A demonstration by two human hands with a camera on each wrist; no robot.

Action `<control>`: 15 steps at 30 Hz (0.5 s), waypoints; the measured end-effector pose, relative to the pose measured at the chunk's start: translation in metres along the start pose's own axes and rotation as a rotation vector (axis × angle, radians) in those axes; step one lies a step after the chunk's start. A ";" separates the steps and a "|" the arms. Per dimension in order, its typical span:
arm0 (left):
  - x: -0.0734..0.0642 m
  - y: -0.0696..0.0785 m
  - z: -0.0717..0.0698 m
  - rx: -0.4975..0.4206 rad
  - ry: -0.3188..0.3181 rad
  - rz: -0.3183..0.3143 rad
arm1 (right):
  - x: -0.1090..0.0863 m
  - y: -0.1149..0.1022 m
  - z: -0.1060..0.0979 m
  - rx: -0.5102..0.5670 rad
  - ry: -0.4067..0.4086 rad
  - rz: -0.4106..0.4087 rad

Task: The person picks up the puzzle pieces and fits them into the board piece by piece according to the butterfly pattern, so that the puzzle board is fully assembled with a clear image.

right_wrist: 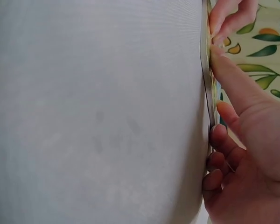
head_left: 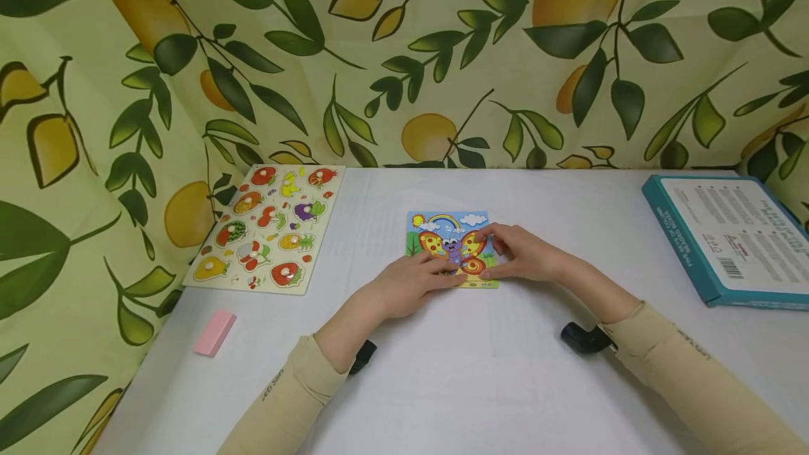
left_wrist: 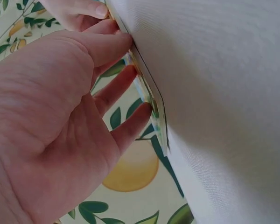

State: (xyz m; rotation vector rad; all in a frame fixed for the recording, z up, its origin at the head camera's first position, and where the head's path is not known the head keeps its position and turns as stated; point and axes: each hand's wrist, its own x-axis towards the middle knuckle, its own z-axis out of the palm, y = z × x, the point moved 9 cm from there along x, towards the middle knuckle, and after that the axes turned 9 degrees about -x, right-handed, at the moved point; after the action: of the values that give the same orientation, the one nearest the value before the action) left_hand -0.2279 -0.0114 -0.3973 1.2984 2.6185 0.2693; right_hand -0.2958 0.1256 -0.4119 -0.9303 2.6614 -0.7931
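A small butterfly puzzle (head_left: 453, 246) lies flat near the middle of the table, with a purple-bodied butterfly, a rainbow and a sun pictured on it. My left hand (head_left: 412, 284) rests fingertips on its lower left part, hiding some of the picture; the left wrist view shows that hand (left_wrist: 70, 121) with extended fingers against the thin board. From the right, my right hand (head_left: 521, 253) touches the puzzle with thumb and index finger spread apart. In the right wrist view, the other fingers of this hand (right_wrist: 256, 140) are bent beside the board's edge.
A fruit peg board (head_left: 265, 230) lies at the back left, with a pink block (head_left: 215, 333) in front of it. At the right lies a teal-edged box (head_left: 736, 241) with a white printed face. Leaf-patterned cloth (head_left: 379, 55) hangs behind the white-covered table (head_left: 480, 385).
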 end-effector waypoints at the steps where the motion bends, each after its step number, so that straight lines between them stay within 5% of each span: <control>1: 0.000 -0.001 0.000 0.003 -0.002 -0.004 | 0.000 0.001 0.000 0.005 -0.001 0.006; 15: 0.002 -0.005 0.004 -0.039 -0.022 -0.027 | -0.003 0.003 0.001 0.009 0.036 0.046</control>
State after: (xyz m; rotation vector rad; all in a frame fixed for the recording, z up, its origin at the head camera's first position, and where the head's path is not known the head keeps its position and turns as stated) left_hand -0.2313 -0.0127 -0.4028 1.2454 2.5969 0.2987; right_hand -0.2946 0.1287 -0.4144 -0.8572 2.6971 -0.8188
